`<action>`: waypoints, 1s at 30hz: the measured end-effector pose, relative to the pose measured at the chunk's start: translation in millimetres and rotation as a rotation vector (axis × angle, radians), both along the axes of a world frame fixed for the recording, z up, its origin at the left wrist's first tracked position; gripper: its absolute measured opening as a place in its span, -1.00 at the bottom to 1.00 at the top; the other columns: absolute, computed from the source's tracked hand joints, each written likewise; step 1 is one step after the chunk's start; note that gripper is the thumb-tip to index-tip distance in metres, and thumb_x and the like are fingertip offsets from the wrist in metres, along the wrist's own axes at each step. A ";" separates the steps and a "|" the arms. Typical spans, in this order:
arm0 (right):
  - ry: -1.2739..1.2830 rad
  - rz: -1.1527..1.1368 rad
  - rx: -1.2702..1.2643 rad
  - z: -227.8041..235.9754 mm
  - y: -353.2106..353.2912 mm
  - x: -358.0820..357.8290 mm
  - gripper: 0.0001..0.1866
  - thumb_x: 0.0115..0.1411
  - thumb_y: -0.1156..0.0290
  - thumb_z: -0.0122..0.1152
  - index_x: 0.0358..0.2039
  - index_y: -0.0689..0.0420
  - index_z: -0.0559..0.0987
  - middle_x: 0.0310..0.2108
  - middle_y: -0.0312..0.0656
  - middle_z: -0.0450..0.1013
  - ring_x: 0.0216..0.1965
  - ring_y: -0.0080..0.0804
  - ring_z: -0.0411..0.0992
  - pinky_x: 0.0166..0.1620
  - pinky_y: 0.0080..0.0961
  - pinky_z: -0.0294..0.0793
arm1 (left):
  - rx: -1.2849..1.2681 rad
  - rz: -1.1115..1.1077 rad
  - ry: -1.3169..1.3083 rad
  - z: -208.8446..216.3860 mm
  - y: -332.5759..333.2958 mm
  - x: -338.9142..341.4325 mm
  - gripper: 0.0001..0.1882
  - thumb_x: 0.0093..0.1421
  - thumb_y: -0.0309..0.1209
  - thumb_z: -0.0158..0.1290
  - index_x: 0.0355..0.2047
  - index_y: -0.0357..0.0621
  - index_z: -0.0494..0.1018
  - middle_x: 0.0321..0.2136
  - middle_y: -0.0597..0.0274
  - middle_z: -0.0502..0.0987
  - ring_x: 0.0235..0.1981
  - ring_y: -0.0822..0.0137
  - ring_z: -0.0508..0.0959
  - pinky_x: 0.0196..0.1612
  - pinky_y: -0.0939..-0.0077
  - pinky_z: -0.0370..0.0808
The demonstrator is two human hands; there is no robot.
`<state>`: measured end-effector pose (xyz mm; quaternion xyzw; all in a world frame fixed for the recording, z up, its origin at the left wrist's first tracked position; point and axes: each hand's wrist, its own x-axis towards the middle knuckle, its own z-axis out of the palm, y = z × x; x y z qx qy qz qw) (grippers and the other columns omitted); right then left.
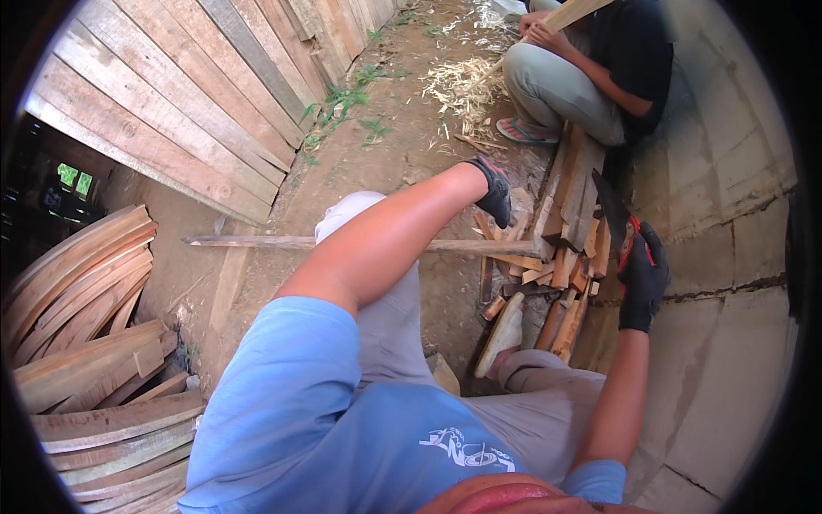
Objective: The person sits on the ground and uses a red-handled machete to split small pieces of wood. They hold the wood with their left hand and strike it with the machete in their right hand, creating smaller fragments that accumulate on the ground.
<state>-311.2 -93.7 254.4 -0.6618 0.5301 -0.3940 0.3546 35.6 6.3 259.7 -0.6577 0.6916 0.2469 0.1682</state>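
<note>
My left hand (496,194), in a dark glove, reaches out past my knee, its fingers bent down close to the wood offcuts (518,272). Whether it grips anything cannot be seen. At the right, beside the wall, my right hand (646,278) wears a matching dark glove with red trim. It is closed round the red handle of what looks like a handsaw (610,204), whose dark blade points up and away from me. Just left of that blade lies a thick wooden beam (579,184), with cut pieces heaped at its near end.
Another person (591,77) squats at the far right holding a pale board (572,14), near a pile of wood shavings (462,90). A long thin stick (248,242) crosses the dirt floor. Curved planks (81,291) are stacked at left, below a plank wall (184,103). A block wall (719,248) borders the right.
</note>
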 end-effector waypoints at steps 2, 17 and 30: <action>-0.006 0.008 0.046 2.0 2.8 3.7 -0.58 0.39 0.26 0.25 0.20 0.12 0.68 0.10 -0.10 0.65 0.10 -0.36 0.59 0.18 -0.42 0.51 | -0.006 0.058 0.035 4.8 1.5 0.5 -0.34 0.04 0.22 0.26 -0.08 -0.06 0.77 -0.07 0.04 0.76 -0.01 0.03 0.73 0.01 0.05 0.63; 0.067 0.104 0.032 9.6 9.2 6.2 -0.58 0.37 0.19 0.29 0.15 0.10 0.71 0.06 -0.10 0.68 0.10 -0.29 0.61 0.18 -0.34 0.52 | 0.050 0.044 -0.111 -24.5 -10.4 -12.6 -0.14 0.01 0.32 0.30 0.11 -0.12 0.65 0.06 -0.11 0.69 0.12 -0.06 0.68 0.11 0.05 0.62; 0.200 0.161 -0.151 7.7 -6.5 -3.6 -0.59 0.38 0.12 0.18 0.09 0.05 0.72 0.08 -0.04 0.66 0.15 -0.01 0.59 0.25 -0.19 0.50 | -0.131 -0.061 -0.119 -118.3 15.7 -48.5 -0.25 -0.04 0.04 0.38 0.07 -0.23 0.60 0.00 -0.16 0.68 0.04 -0.10 0.70 0.09 0.01 0.65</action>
